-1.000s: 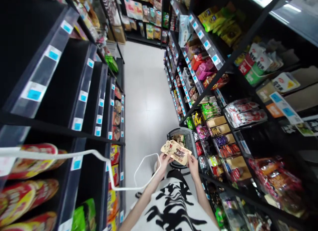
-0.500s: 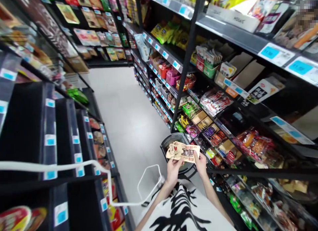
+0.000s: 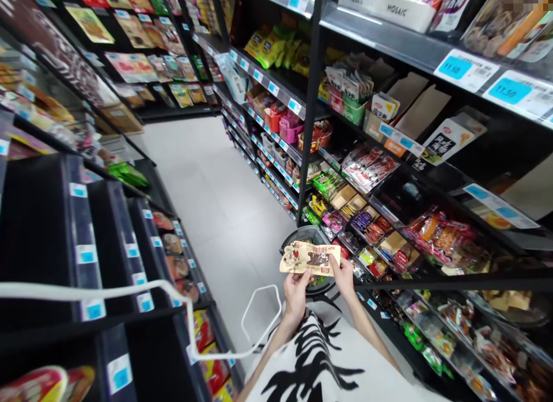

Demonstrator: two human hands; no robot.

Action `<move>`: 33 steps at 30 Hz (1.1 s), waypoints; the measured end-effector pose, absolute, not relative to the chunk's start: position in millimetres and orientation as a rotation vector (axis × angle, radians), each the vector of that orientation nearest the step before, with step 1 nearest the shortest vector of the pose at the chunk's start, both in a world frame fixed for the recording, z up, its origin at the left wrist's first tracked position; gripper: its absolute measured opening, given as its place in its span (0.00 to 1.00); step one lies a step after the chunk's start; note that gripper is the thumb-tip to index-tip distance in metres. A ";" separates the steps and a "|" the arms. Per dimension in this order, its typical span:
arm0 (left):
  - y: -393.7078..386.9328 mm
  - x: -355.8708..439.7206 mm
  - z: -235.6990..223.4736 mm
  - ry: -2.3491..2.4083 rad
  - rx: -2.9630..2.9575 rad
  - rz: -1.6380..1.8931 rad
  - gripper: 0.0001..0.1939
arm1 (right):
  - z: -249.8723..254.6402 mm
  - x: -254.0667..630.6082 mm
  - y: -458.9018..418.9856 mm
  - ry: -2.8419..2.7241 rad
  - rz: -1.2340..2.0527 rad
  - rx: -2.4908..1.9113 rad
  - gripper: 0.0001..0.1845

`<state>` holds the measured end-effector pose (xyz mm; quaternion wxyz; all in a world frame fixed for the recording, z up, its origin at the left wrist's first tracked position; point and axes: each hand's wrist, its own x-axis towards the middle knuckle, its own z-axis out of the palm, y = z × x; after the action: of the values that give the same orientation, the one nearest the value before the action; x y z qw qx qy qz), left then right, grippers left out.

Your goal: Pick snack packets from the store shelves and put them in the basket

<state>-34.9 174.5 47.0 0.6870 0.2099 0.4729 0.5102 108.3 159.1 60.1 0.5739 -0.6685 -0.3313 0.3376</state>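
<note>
Between my hands is a cream-coloured snack packet (image 3: 309, 258) with dark print, a red mark and a brownish window. My left hand (image 3: 296, 292) pinches its lower edge near the middle. At its right end my right hand (image 3: 343, 273) grips it, with the thumb on the front. Directly beneath the packet is a grey shopping basket (image 3: 288, 236), partly covered by the packet and my hands. Some green shows inside, but I cannot make out the contents.
Shelves with bagged snacks (image 3: 330, 183) and price tags line the right side. On the left stand dark shelves (image 3: 38, 217) with packets farther along. A grey floor aisle (image 3: 216, 189) runs between them. A white curved rod (image 3: 129, 288) crosses the lower left.
The packet and both hands have shifted slightly left and up in the picture. The view has turned a little, so the right-hand shelves sit farther left. Both hands keep their hold.
</note>
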 end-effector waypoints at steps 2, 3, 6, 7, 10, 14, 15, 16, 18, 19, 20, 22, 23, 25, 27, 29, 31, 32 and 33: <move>175.6 -36.0 42.8 1.067 0.478 1.157 0.27 | 62.0 106.3 159.9 -0.793 0.800 -1.562 0.23; 176.1 -36.4 41.3 1.068 0.483 1.162 0.27 | 62.9 105.5 160.3 -0.796 0.806 -1.559 0.23; 177.3 -37.5 38.2 1.072 0.491 1.177 0.28 | 64.2 103.7 162.0 -0.795 0.811 -1.564 0.24; 177.6 -37.9 37.5 1.074 0.493 1.185 0.27 | 64.0 103.1 162.5 -0.794 0.808 -1.571 0.24; 178.3 -39.1 35.3 1.072 0.510 1.211 0.27 | 62.9 101.5 163.4 -0.788 0.801 -1.587 0.25; 178.8 -40.0 32.2 1.083 0.536 1.223 0.24 | 62.4 99.6 163.0 -0.790 0.798 -1.603 0.26; 178.9 -40.0 31.7 1.086 0.537 1.222 0.24 | 62.5 99.4 162.7 -0.790 0.797 -1.610 0.26; 179.0 -39.9 31.3 1.087 0.535 1.222 0.25 | 62.4 99.4 162.4 -0.789 0.798 -1.614 0.25; 179.2 -39.4 31.3 1.085 0.531 1.227 0.26 | 61.8 99.8 161.9 -0.789 0.810 -1.609 0.25; 179.3 -39.2 31.6 1.084 0.529 1.230 0.26 | 61.2 100.0 161.6 -0.792 0.815 -1.603 0.24; 179.5 -39.1 32.0 1.084 0.528 1.234 0.26 | 60.3 100.4 161.4 -0.794 0.817 -1.598 0.24; 180.1 -39.4 32.9 1.090 0.526 1.240 0.26 | 58.3 100.9 161.1 -0.799 0.816 -1.599 0.24; 180.4 -39.8 33.2 1.096 0.523 1.241 0.26 | 57.3 101.0 161.3 -0.799 0.817 -1.603 0.24; 181.2 -41.1 33.4 1.112 0.517 1.246 0.27 | 55.4 100.8 162.2 -0.797 0.834 -1.602 0.24; 181.9 -42.8 33.1 1.132 0.519 1.248 0.28 | 53.6 100.0 164.1 -0.791 0.870 -1.587 0.24; 182.3 -44.2 32.6 1.148 0.526 1.246 0.28 | 51.4 98.8 166.5 -0.774 0.919 -1.561 0.24; 182.3 -45.1 32.5 1.153 0.529 1.243 0.29 | 48.8 97.7 168.6 -0.743 0.966 -1.531 0.24; 182.0 -45.3 32.7 1.150 0.527 1.243 0.29 | 47.5 97.2 169.3 -0.729 0.983 -1.518 0.24; 181.6 -45.5 32.9 1.145 0.524 1.243 0.30 | 46.3 96.9 169.6 -0.720 0.990 -1.509 0.24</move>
<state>-45.5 181.6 32.9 0.6336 0.2293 0.5008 0.5434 96.9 169.6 46.3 0.5640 -0.6412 -0.3059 0.4209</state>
